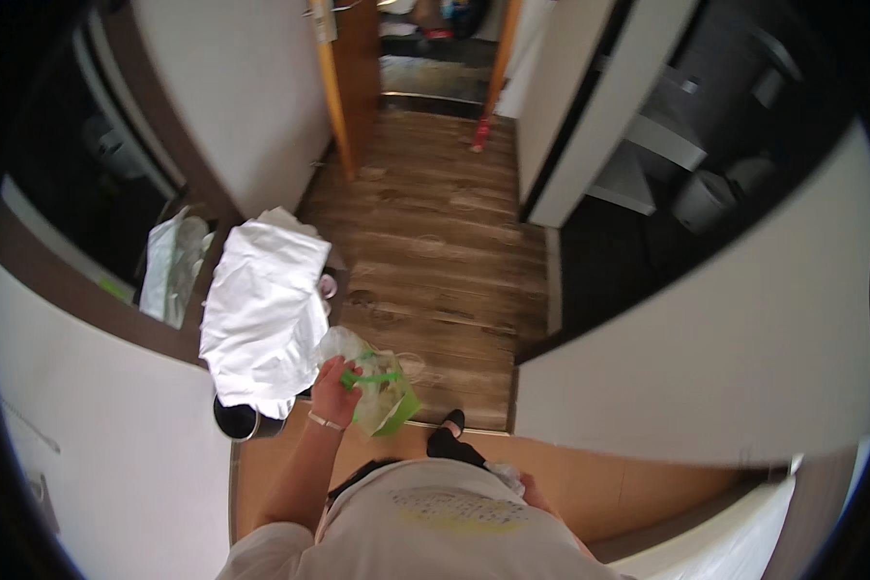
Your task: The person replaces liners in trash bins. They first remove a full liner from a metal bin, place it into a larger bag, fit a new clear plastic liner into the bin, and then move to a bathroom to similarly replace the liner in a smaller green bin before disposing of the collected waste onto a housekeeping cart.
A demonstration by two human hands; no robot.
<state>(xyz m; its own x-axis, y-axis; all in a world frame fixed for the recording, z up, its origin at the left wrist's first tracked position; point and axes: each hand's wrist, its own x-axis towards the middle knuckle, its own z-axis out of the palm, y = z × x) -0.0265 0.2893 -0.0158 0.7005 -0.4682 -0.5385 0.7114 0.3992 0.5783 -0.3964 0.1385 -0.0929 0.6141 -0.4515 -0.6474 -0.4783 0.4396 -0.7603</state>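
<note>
My left hand (336, 393) is closed around the green handle of a small green-and-clear bag (386, 399), which hangs beside a surface draped with a white cloth (264, 312). What the bag holds is too blurred to tell. Low at my right side, my right hand (533, 487) is partly hidden by my shirt. Crumpled clear plastic (506, 475) touches it, and the fingers do not show well.
A black bin (243, 420) stands under the cloth's near end. Ahead runs a wood-look floor (435, 239) to an open wooden door (355, 80). A dark bathroom with a toilet (707, 199) opens at right; a mirror hangs at left.
</note>
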